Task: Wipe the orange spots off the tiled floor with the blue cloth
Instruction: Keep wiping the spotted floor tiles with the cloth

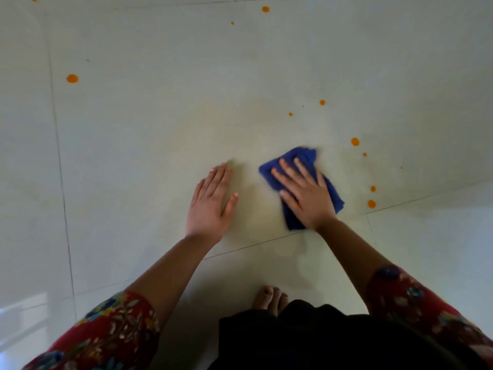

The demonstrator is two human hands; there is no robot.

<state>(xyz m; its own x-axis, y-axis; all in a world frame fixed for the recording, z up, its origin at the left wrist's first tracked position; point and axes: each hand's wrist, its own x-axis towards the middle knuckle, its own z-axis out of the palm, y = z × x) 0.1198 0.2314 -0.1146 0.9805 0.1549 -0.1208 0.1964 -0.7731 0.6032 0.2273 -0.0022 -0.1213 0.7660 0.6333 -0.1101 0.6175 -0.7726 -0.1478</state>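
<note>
While the right hand (306, 194) pressed flat on the blue cloth (307, 155) and the left hand (210, 200) lay released, a firm sweep toward the orange spots (355, 142) at two o'clock seemed best

The pale tiled floor (160, 129) carries scattered round orange spots (72, 78), a crumpled blue cloth (304, 156) and a flat left hand (210, 201).

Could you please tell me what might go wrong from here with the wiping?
The small orange spots right of the crumpled blue cloth under the right hand may smear rather than lift. The large orange spot far left could be missed. The left hand, flat on the glossy pale tiled floor, might slip.
</note>
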